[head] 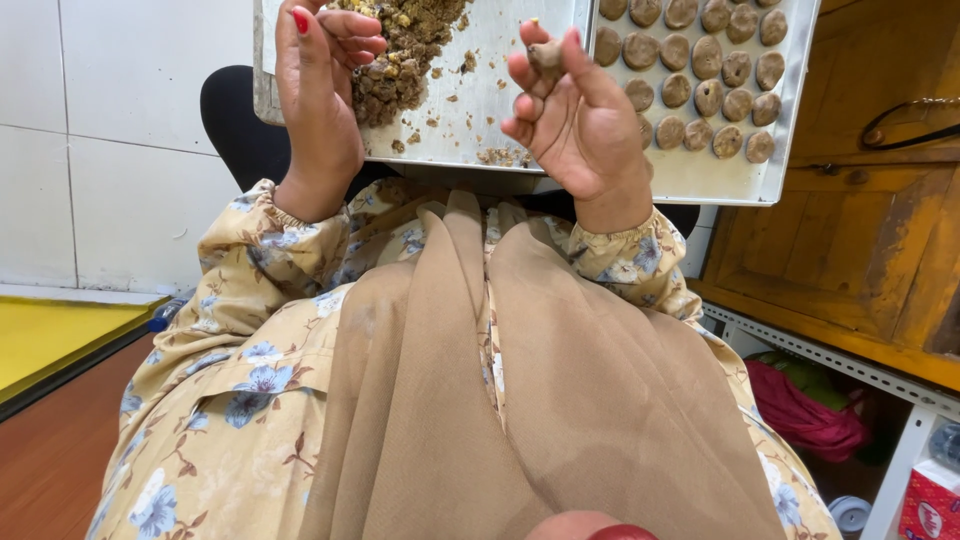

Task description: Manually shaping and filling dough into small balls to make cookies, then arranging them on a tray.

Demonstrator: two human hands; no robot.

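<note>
My right hand (580,120) is raised over a metal baking tray (700,180), its fingers pinched on a small brown lump of dough (546,55). My left hand (320,90) is lifted beside a crumbly brown heap of dough mix (400,50) on the tray's left part; its fingers are curled, and whether they hold any dough I cannot tell. Rows of several flattened round dough pieces (700,80) fill the tray's right part. Loose crumbs (470,95) lie between the heap and the rows.
The tray rests across a black chair (235,120) in front of my lap, which is covered by a floral dress and tan scarf (480,380). A wooden cabinet (870,240) stands on the right above a white metal rack (900,440). White tiled wall is on the left.
</note>
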